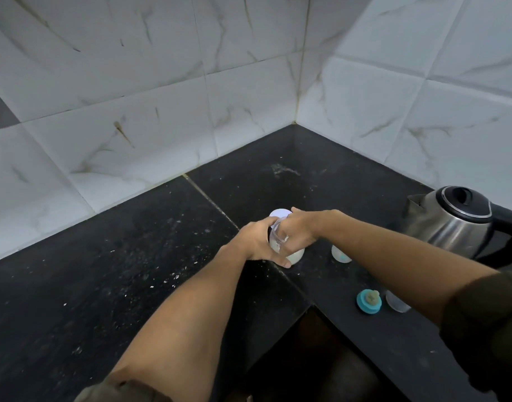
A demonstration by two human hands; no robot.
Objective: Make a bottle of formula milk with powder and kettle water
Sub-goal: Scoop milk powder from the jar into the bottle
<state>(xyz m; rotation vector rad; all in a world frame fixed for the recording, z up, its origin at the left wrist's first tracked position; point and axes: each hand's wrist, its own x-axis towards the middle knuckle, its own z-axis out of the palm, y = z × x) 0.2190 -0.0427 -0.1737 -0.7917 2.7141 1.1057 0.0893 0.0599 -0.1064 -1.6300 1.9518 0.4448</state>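
A clear powder jar (296,255) with white powder in its bottom stands on the black counter (133,271). My left hand (256,242) is wrapped around its left side. My right hand (301,230) is closed over the jar's top, on its pale round lid (280,213) with a clear skirt. Whether the lid is on or lifted is hidden by my fingers. To the right stands a small clear baby bottle (341,254). A teal ring with a teat (369,301) and a clear cap (396,302) lie nearer to me. The steel kettle (451,224) is at the far right.
White marble-look tiles (162,111) close off the corner behind the counter. White specks are scattered on the counter's left part. The counter's inner edge drops to a dark gap (307,358) between my arms.
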